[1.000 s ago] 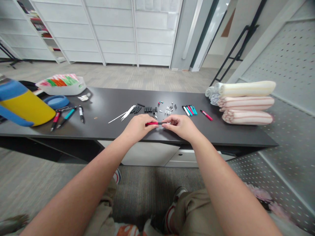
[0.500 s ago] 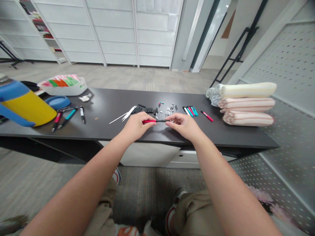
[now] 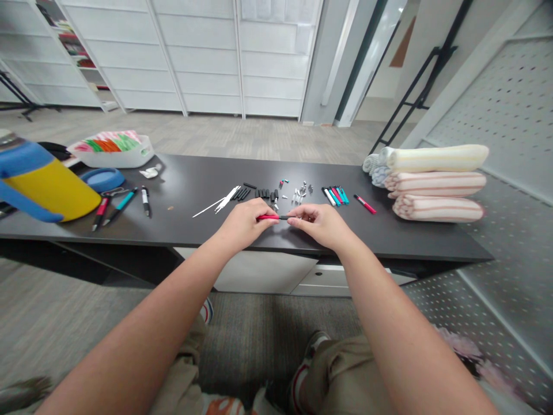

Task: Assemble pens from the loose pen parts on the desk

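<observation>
Both of my hands meet over a slim pen (image 3: pixel 273 217) with a red barrel and a black end, held level just above the dark tabletop. My left hand (image 3: pixel 244 225) pinches the red part, and my right hand (image 3: pixel 319 225) holds the black end between fingertips. Beyond them lie small black tube parts (image 3: pixel 262 193) and tiny silver pen parts (image 3: pixel 300 193). Several capped markers (image 3: pixel 334 195) and a pink-red pen (image 3: pixel 365 203) sit to the right. My fingers hide part of the pen's length.
Rolled striped towels (image 3: pixel 436 184) are stacked at the table's right end. On the left stand a blue and yellow bottle (image 3: pixel 47 187), a white basket (image 3: pixel 110 151) of colored items, a blue lid (image 3: pixel 102 179), and several pens (image 3: pixel 118 206). The near table edge runs below my wrists.
My hands have drawn slightly closer together along the pen, and less of its length shows between them. The view has shifted a little.
</observation>
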Motion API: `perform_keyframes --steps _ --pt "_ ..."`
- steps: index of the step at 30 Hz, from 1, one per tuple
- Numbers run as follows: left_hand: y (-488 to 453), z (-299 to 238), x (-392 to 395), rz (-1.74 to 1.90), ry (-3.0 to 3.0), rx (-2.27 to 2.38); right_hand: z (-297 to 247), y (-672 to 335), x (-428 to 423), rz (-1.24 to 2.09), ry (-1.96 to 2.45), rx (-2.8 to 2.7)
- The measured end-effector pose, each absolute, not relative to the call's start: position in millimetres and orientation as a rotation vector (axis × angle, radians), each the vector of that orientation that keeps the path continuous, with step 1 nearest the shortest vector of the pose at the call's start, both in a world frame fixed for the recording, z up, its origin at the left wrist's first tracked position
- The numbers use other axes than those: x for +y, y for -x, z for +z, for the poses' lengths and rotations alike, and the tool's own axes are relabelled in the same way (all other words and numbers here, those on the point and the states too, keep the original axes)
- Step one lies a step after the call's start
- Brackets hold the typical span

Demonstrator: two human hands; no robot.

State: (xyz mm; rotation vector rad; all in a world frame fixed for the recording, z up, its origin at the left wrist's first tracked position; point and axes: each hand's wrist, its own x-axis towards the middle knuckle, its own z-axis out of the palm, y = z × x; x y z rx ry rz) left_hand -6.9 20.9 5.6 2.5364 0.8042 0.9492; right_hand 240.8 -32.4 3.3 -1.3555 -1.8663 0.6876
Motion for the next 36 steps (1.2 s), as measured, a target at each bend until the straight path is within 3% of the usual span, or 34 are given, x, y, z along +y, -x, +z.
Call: perform_keyframes --steps 36 --pt "1.1 3.1 13.0 0.842 -2.645 0.792 6.1 -235.8 -34.8 0.849 1.294 -1.912"
